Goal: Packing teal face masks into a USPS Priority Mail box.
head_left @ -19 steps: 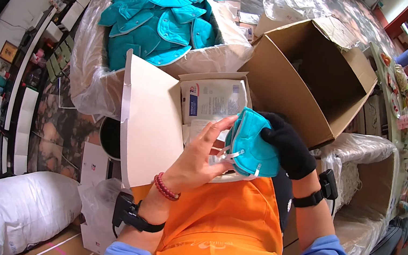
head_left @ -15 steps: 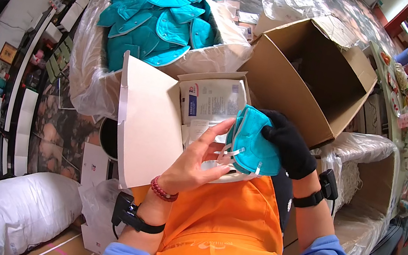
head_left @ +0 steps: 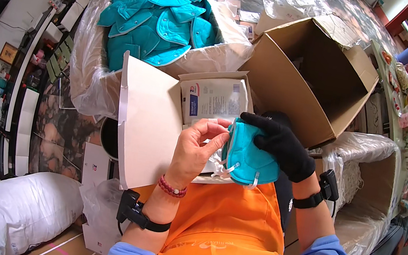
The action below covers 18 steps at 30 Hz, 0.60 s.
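A small stack of turquoise face masks (head_left: 252, 158) with white straps is held over my lap. My right hand (head_left: 287, 149), in a black glove, grips the stack's upper right side, fingers across the front. My bare left hand (head_left: 199, 146) pinches at the stack's left edge with thumb and forefinger, close to a white strap; exactly what lies between the fingertips is hard to make out. Just beyond is an open white carton (head_left: 148, 118) with its lid folded out to the left. White printed packets (head_left: 213, 99) lie in it.
A plastic-lined box (head_left: 222, 57) heaped with turquoise masks (head_left: 158, 15) stands at the far left. An open brown cardboard box (head_left: 288, 85) is at the far right. Another plastic-lined box (head_left: 367, 194) with white straps sits to my right. A stuffed white sack (head_left: 31, 209) lies at lower left.
My left hand has drawn its spread fingers together into a pinch at the stack's upper left edge. My gloved fingers have shifted over the stack's top, and the stack has dropped slightly.
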Motion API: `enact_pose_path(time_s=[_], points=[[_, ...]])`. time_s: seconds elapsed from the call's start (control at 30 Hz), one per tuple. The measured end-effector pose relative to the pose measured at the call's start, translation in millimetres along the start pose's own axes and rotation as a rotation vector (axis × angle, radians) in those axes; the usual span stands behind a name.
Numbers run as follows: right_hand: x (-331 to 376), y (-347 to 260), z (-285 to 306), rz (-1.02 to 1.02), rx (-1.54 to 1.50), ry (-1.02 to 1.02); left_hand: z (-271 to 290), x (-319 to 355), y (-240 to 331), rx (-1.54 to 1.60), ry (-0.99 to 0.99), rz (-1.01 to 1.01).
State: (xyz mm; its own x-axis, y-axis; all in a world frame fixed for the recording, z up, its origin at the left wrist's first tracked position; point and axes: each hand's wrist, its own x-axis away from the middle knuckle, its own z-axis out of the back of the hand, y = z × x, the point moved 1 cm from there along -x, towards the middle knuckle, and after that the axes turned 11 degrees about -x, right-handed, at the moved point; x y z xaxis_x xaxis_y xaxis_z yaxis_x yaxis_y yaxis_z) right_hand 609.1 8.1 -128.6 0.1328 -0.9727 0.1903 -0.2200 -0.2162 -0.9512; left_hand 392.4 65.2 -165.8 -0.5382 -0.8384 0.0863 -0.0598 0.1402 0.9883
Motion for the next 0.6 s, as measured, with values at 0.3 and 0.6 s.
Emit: enact_pose_path(time_s=[0.3,0.6], points=[[0,7,-1,0.031,0.092,-0.077,-9,-3,2,-0.255,0.037,-0.124],[-5,8,-16,0.029,-0.014,0.019,-26,-5,0,0.158,0.073,-0.056]])
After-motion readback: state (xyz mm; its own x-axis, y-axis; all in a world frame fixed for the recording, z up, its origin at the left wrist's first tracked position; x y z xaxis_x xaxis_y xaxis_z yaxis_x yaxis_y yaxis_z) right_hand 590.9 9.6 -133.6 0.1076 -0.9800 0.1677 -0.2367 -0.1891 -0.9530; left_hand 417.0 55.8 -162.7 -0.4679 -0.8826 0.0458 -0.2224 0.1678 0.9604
